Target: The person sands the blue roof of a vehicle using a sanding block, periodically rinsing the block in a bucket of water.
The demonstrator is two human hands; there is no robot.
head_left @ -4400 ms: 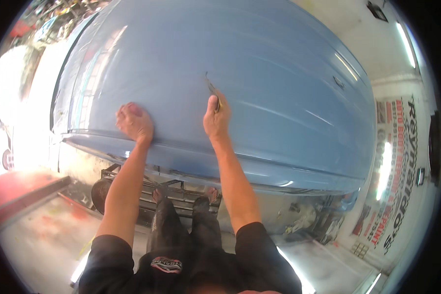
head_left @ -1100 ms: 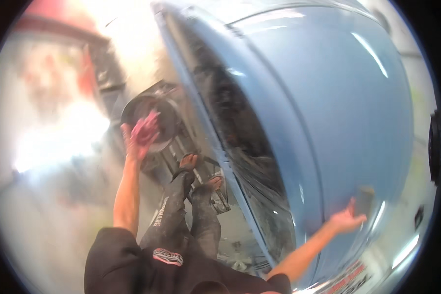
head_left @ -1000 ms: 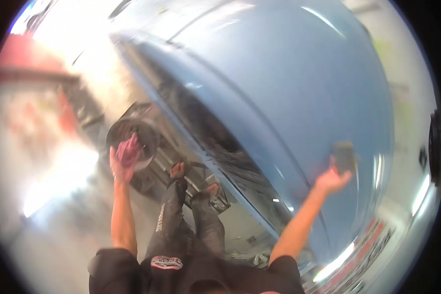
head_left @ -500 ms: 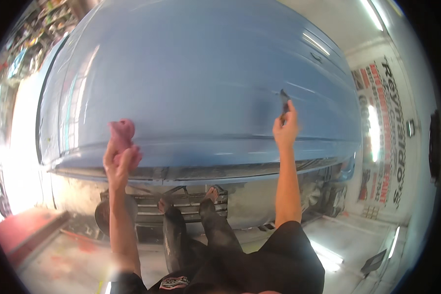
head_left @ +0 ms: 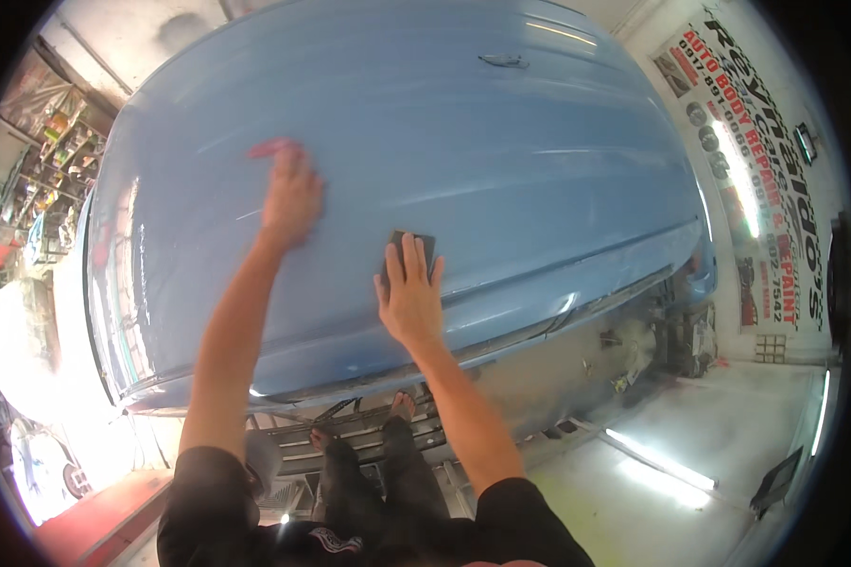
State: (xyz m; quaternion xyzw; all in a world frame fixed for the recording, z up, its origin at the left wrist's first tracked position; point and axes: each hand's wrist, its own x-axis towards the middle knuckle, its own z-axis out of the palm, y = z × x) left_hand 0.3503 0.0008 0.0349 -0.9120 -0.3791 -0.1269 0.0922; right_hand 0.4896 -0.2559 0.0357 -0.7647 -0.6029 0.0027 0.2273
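A wet-looking blue vehicle roof [head_left: 501, 170] spreads out in front of me, with both my hands on it. My left hand [head_left: 293, 197] reaches farther across the panel, slightly blurred. A pink cloth [head_left: 270, 147] shows at its fingertips; the rest of the cloth is hidden under the hand. Closer to the roof's near edge, my right hand [head_left: 411, 293] lies with its fingers stretched over a dark, thin rectangular pad [head_left: 429, 246]. The palm side and most of the pad are out of sight beneath the fingers.
My feet [head_left: 403, 406] stand on a slatted bench [head_left: 293, 450] beside the vehicle. A groove and trim run along the roof's near edge. At right is a wall with a printed banner [head_left: 728, 161]. Cluttered shelves [head_left: 52, 165] stand at far left.
My left hand has moved forward and right, bringing the cloth onto the roof. My right hand has moved left, from holding the pad raised to pressing it flat. The view has turned.
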